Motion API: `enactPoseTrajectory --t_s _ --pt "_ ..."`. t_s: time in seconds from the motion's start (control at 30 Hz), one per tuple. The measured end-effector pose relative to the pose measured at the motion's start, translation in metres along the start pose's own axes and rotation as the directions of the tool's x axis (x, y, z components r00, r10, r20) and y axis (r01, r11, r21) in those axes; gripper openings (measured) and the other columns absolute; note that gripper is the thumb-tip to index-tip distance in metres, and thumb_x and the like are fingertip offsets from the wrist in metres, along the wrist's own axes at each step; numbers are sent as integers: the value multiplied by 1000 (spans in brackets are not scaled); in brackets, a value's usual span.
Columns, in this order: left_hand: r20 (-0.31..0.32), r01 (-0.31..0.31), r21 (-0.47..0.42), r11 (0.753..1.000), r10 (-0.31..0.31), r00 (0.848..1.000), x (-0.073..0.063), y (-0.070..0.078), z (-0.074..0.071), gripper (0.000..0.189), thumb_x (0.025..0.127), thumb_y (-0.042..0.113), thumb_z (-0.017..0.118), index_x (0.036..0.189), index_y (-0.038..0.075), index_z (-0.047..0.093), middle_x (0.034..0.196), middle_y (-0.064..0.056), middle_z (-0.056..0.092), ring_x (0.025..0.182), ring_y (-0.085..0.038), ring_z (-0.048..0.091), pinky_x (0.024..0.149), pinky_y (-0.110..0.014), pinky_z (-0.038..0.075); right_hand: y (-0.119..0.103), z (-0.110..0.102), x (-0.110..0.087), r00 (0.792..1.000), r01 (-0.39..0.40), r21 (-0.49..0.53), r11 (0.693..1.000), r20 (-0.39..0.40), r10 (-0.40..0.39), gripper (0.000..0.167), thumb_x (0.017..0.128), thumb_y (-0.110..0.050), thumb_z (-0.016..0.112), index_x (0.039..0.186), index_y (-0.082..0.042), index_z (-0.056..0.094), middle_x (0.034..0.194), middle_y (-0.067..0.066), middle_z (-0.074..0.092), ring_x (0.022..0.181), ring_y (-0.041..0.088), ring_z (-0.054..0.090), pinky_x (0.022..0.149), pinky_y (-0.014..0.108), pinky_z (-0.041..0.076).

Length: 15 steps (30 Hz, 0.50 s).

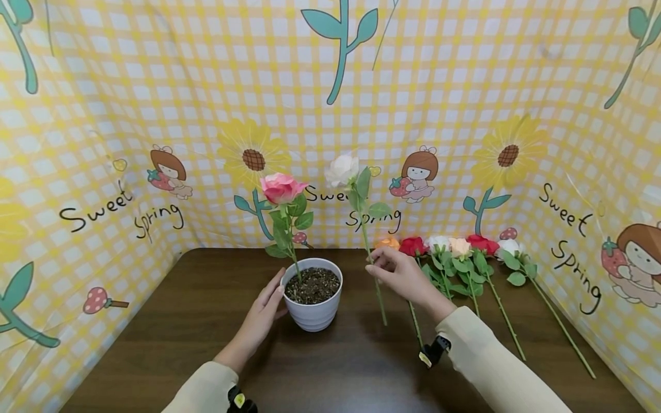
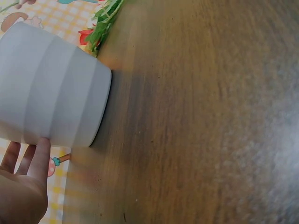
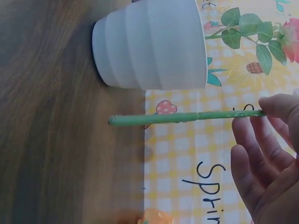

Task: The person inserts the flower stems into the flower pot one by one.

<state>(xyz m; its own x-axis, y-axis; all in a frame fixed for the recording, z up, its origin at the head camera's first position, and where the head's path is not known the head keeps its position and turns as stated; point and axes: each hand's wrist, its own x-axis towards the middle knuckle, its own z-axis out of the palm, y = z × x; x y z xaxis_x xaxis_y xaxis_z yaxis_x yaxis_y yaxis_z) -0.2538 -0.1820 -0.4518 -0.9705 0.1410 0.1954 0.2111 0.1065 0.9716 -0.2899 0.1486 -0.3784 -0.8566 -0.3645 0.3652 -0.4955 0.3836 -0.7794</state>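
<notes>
A white ribbed flowerpot filled with dark soil stands on the table, and a pink rose rises from the soil at its left side. My left hand rests against the pot's left side, its straight fingers touching the wall in the left wrist view. Right of the pot, my right hand pinches the stem of a white rose between thumb and fingers. That rose stands nearly upright, its bloom at the top, and its cut stem end hangs free beside the pot.
To the right, several roses lie side by side on the brown table, among them an orange bloom, a red rose and a white rose. A yellow checked cloth encloses the table's back and sides.
</notes>
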Motion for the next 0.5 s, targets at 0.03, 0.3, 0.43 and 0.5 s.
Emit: enactPoseTrajectory --t_s 0.03,0.3,0.43,0.5 --pt "0 1 1 1000 -1 1000 0 0 0 54 111 33 39 160 15 27 165 -10 18 146 -35 22 103 -59 43 -1 0 1 1000 2 11 1000 -4 -2 22 97 -19 70 113 -5 65 87 5 67 71 24 65 60 32 55" --pt "3 3 2 1000 -4 1000 -1 0 0 54 111 33 39 160 15 27 165 -11 18 146 -35 22 103 -58 43 -10 3 11 999 19 36 999 -47 -18 27 97 -20 70 118 -4 64 88 7 66 70 24 66 60 32 55" --pt "3 1 5 1000 -1 1000 -1 0 0 54 111 32 39 160 16 27 165 -10 18 146 -34 22 103 -58 43 -17 4 17 998 36 45 998 -54 -34 27 97 -19 70 120 -6 65 88 6 66 69 23 66 60 32 56" --pt "5 -1 6 1000 1 1000 0 1 0 54 111 33 39 160 16 26 165 -10 18 146 -35 22 103 -59 43 -22 5 21 997 62 53 997 -59 -59 27 98 -18 69 122 -7 66 87 6 66 68 22 65 59 33 56"
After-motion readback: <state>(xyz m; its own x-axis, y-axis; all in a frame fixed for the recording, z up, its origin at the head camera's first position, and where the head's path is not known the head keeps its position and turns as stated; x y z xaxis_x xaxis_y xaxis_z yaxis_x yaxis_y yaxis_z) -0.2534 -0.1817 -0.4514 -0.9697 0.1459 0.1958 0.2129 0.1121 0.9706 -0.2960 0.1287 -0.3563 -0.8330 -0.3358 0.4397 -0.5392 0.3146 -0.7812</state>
